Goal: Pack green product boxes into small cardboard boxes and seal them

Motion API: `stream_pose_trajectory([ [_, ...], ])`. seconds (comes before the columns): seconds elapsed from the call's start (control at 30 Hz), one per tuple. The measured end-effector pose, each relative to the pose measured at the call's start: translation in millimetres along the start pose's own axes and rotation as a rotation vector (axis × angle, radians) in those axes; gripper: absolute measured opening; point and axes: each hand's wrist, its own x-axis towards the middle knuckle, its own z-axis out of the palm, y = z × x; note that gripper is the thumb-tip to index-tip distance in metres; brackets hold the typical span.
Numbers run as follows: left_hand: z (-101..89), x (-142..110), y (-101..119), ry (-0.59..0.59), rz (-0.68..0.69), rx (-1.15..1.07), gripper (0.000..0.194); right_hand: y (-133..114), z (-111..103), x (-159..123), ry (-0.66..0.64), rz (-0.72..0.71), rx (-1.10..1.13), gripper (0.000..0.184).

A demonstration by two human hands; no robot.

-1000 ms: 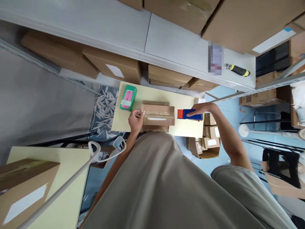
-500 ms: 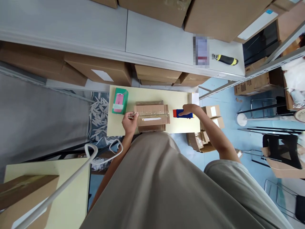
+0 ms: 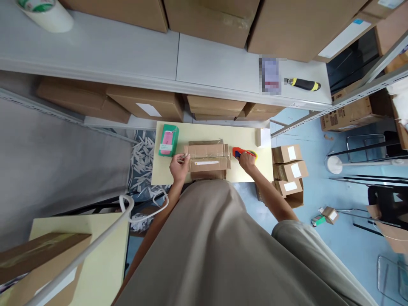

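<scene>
On a pale cream rectangular worktop, a flat brown cardboard box with a clear taped seam and a white strip lies near the middle, close to the person's body. The left hand is at the box's left edge with its fingers bent and their tips against the cardboard; whether they pinch it is too small to tell. The right hand is closed around a red and blue tape dispenser with a yellow ring partly visible behind the fingers; the dispenser is just to the right of the box, apart from it. At the worktop's left end, beyond the left hand, lies a green rectangular box with a pink picture, and a small white box stands at the far right corner. Beyond the worktop, a long grey shelf carries large brown cardboard cartons, a wide roll of tape and a black and yellow handled tool. To the right of the worktop, small brown cartons with white labels are stacked lower down. White paper-like strips are heaped past its left end.
</scene>
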Motion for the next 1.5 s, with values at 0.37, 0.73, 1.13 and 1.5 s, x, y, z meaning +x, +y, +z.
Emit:
stream_pose_trajectory([
  [0.37, 0.8, -3.8, -0.9, 0.013, 0.029, -0.010, 0.027, -5.3, 50.0, -11.8, 0.064, 0.134, 0.191, 0.059],
  [0.73, -0.6, -9.3, -0.7, 0.032, 0.107, 0.090, 0.022, -5.4, 5.8, -29.4, 0.246, 0.118, 0.248, 0.057],
  [1.13, 8.5, 24.9, 212.1, 0.016, 0.934, 0.034, 0.049, -54.2, -224.0, -29.3, 0.804, -0.264, 0.386, 0.060],
  [1.5, 15.5, 30.4, 198.7, 0.044, 0.911, 0.044, 0.058, -97.4, -314.8, 32.4, 0.720, -0.406, 0.057, 0.055],
])
